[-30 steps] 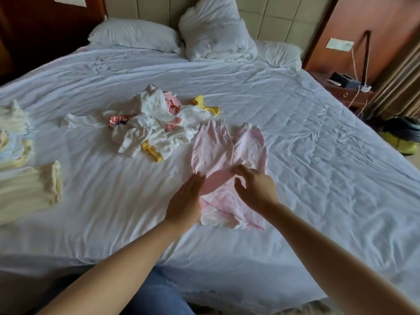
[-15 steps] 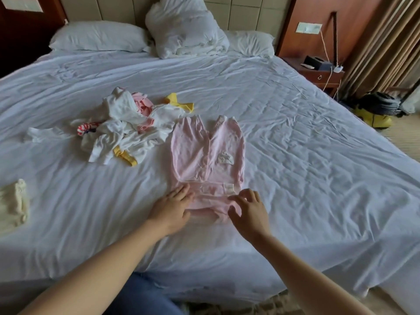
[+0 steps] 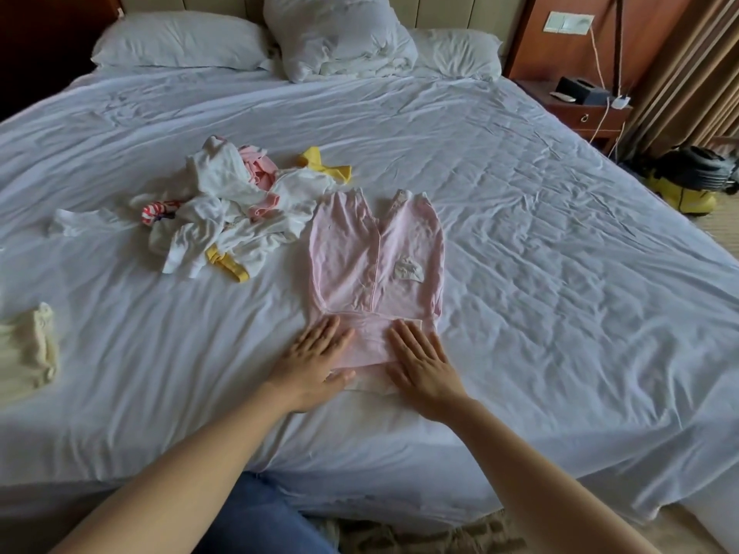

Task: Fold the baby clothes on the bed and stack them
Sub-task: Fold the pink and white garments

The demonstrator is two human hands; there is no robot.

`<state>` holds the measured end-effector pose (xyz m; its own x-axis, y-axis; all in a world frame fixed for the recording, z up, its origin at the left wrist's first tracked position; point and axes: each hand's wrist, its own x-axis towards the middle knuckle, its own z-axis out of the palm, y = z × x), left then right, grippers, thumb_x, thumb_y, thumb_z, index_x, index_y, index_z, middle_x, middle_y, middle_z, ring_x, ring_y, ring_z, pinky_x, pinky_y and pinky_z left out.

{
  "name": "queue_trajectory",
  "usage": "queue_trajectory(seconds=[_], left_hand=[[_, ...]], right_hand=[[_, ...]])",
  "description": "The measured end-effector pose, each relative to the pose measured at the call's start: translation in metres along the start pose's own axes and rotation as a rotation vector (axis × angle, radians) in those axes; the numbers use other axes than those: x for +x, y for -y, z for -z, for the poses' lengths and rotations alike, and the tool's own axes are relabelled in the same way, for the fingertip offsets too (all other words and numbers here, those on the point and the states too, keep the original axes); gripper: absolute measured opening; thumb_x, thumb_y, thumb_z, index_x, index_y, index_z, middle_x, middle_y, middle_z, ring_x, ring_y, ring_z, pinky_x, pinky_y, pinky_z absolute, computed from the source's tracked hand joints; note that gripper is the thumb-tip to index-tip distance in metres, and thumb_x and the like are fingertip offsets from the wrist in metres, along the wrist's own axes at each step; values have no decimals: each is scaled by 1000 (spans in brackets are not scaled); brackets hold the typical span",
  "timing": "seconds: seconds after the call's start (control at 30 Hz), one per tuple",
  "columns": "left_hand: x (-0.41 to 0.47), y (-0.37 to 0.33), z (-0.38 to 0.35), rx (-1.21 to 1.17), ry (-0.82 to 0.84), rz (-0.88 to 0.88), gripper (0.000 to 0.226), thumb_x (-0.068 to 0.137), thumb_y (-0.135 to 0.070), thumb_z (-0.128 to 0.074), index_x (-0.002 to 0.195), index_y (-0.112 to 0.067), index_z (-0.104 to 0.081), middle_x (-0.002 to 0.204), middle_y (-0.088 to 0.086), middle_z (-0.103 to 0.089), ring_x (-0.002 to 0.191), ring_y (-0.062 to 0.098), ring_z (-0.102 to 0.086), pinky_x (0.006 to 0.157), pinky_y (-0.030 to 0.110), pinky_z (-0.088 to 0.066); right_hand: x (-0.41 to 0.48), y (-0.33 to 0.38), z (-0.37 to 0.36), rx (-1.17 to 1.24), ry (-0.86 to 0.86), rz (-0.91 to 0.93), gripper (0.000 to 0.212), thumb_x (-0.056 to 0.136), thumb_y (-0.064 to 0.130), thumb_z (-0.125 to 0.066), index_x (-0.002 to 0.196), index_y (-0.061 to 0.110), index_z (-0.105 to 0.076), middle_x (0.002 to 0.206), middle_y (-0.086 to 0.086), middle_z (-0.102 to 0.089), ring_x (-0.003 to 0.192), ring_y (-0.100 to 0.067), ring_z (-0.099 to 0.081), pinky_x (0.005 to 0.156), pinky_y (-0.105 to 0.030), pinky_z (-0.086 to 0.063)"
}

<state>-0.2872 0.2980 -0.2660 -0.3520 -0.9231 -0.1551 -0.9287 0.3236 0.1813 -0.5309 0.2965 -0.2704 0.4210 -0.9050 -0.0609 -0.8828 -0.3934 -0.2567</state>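
A pink baby romper (image 3: pixel 374 257) lies flat on the white bed (image 3: pixel 540 233), legs pointing away from me, its near end folded over itself. My left hand (image 3: pixel 314 363) presses flat on the fold's left side, fingers straight. My right hand (image 3: pixel 420 363) presses flat on the fold's right side, fingers straight too. To the left of the romper sits a loose heap of white, pink and yellow baby clothes (image 3: pixel 224 217). A cream folded garment (image 3: pixel 26 353) lies at the bed's left edge.
Three white pillows (image 3: pixel 336 34) lean against the headboard. A wooden nightstand (image 3: pixel 580 109) with a black box and cables stands at the right. A yellow and black bag (image 3: pixel 692 181) sits on the floor beside the bed. My knee in jeans (image 3: pixel 260 517) touches the near edge.
The romper's sleeves were folded in and it now lies flattened. Both hands moved from pinching the fabric to pressing flat on the near fold. The camera swung right.
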Motion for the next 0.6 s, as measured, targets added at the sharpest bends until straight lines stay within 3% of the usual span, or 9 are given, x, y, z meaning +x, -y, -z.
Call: queue_trajectory(seconds=[0.2, 0.3, 0.37, 0.43, 0.53, 0.6], left_hand=[[-4, 6, 17, -19, 97, -40, 101, 69, -83, -13, 154, -32, 10, 158, -5, 22, 147, 10, 19, 119, 27, 10], [-19, 15, 26, -90, 86, -85, 82, 90, -63, -41, 156, -34, -2, 159, -13, 13, 145, 0, 12, 115, 20, 4], [-29, 23, 31, -165, 66, -101, 76, 89, -48, -53, 154, -42, -14, 159, -22, 2, 145, -5, 1, 116, 20, -13], [-37, 29, 35, -201, 36, -99, 70, 86, -32, -55, 149, -47, -28, 156, -28, -12, 142, -8, -14, 105, 13, -27], [-38, 32, 34, -194, -77, -85, 58, 87, -15, -55, 139, -40, -51, 151, -24, -36, 135, -7, -35, 94, 1, -25], [-35, 28, 32, -173, -149, -85, 46, 92, -11, -53, 132, -31, -60, 146, -15, -48, 133, 0, -43, 99, 7, -29]], right_hand=[[-4, -2, 8, 107, 17, 22, 93, 72, 85, 10, 152, 36, 5, 157, 18, 15, 144, -3, 25, 119, -32, 17], [-11, -3, 10, 114, 40, 32, 98, 71, 92, -13, 152, 39, 1, 156, 20, 14, 144, -3, 23, 119, -29, 15], [-15, -6, 14, 88, 53, 56, 96, 71, 83, -34, 151, 40, -4, 158, 18, 7, 146, -6, 16, 121, -30, 7], [-19, -10, 18, 102, 9, 68, 85, 74, 65, -49, 151, 39, -22, 160, 13, -14, 149, -8, -4, 122, -31, -12], [-24, -10, 24, 96, -47, 40, 63, 83, 34, -62, 143, 41, -44, 153, 19, -32, 145, -4, -24, 106, -23, -35], [-25, -6, 28, 28, -42, 50, 59, 88, 20, -57, 143, 40, -44, 152, 21, -34, 144, -5, -27, 102, -27, -41]])
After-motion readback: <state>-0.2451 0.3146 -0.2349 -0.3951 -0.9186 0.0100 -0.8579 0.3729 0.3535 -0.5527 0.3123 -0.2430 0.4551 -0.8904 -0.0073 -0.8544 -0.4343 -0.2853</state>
